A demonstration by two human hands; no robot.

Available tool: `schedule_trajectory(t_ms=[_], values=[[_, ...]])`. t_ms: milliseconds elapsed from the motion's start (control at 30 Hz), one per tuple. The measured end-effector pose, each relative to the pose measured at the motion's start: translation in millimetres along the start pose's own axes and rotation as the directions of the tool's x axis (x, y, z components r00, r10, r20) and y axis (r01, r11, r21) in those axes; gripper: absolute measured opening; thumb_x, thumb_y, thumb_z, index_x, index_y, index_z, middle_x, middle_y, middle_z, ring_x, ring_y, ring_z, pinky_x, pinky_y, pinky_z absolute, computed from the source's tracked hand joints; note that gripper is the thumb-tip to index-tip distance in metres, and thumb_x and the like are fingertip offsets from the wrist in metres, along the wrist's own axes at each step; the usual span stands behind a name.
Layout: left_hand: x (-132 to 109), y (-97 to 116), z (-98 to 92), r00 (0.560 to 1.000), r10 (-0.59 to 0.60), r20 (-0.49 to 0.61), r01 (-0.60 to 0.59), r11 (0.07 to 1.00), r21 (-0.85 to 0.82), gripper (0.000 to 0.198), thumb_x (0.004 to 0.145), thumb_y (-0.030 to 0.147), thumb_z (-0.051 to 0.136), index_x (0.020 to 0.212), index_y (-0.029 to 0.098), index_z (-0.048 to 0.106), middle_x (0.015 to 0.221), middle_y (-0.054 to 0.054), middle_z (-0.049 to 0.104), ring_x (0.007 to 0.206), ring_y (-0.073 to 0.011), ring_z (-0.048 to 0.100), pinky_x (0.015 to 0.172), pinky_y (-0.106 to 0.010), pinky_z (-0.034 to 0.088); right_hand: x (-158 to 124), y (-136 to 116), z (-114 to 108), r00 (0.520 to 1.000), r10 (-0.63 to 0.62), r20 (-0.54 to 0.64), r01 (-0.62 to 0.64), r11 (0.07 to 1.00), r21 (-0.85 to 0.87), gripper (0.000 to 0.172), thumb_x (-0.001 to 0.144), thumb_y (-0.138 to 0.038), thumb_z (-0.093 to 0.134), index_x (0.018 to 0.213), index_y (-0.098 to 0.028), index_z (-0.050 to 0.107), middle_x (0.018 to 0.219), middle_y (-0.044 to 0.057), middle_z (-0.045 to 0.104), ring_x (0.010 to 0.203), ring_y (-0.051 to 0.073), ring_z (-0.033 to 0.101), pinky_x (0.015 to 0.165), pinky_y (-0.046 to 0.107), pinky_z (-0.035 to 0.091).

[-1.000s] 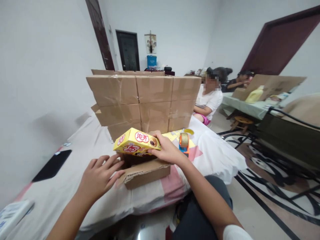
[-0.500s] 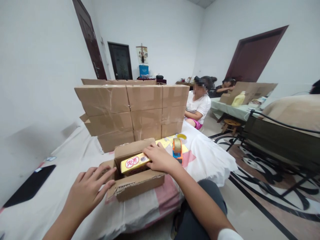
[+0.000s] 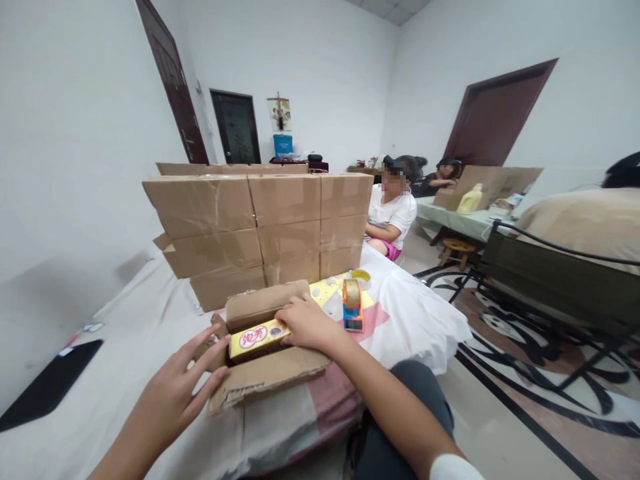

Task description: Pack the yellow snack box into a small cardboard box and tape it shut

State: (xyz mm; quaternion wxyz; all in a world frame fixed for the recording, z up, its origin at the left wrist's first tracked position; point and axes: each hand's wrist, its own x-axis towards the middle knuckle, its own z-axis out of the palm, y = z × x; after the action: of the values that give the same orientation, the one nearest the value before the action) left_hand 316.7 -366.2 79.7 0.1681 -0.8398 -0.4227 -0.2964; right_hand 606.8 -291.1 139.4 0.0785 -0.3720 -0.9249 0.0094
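Observation:
An open cardboard carton (image 3: 280, 381) lies in front of me with its flaps spread. Inside it sits a small yellow box (image 3: 257, 339) with red lettering in a white patch on top. My right hand (image 3: 306, 325) is closed around the right end of this yellow box, its fingertips partly hidden. My left hand (image 3: 187, 377) rests at the carton's left end, its fingers apart and touching the flap there. Just right of the carton stands an orange and blue tape dispenser (image 3: 353, 310) with a roll of tape on it.
Stacked cardboard cartons (image 3: 215, 207) form a wall behind the open one. A yellow tape roll (image 3: 360, 274) lies at the back of the cloth-covered table (image 3: 410, 307). A dark flat pad (image 3: 50, 383) is at the left. Another person (image 3: 393, 213) sits beyond the stack.
The yellow box has gone lower into the carton and left, with my right hand on it. The near flap leans further outward. My left hand stays by the left flap.

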Motion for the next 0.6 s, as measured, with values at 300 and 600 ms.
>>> schedule_trajectory(t_ms=[300, 600], values=[[-10.8, -7.6, 12.4, 0.996, -0.060, 0.068, 0.068, 0.989, -0.132, 0.062, 0.099, 0.036, 0.045, 0.158, 0.032, 0.028, 0.152, -0.004, 0.054, 0.132, -0.0241, 0.059, 0.104, -0.035, 0.056, -7.3, 17.1, 1.6, 0.981, -0.043, -0.187, 0.087, 0.969, 0.232, 0.023, 0.093, -0.036, 0.065, 0.106, -0.017, 0.069, 0.109, 0.009, 0.071, 0.102, 0.022, 0.061, 0.086, 0.032, 0.044], [-20.8, -29.8, 23.3, 0.992, 0.080, 0.097, -0.065, 0.986, -0.151, 0.066, 0.091, 0.039, 0.055, 0.154, 0.037, 0.036, 0.152, -0.003, 0.054, 0.141, -0.0289, 0.050, 0.108, -0.044, 0.053, -61.0, 50.3, 23.6, 0.893, -0.015, -0.450, 0.204, 0.904, 0.375, 0.019, 0.095, -0.035, 0.061, 0.106, -0.022, 0.070, 0.111, 0.006, 0.074, 0.116, 0.023, 0.059, 0.106, 0.042, 0.042]])
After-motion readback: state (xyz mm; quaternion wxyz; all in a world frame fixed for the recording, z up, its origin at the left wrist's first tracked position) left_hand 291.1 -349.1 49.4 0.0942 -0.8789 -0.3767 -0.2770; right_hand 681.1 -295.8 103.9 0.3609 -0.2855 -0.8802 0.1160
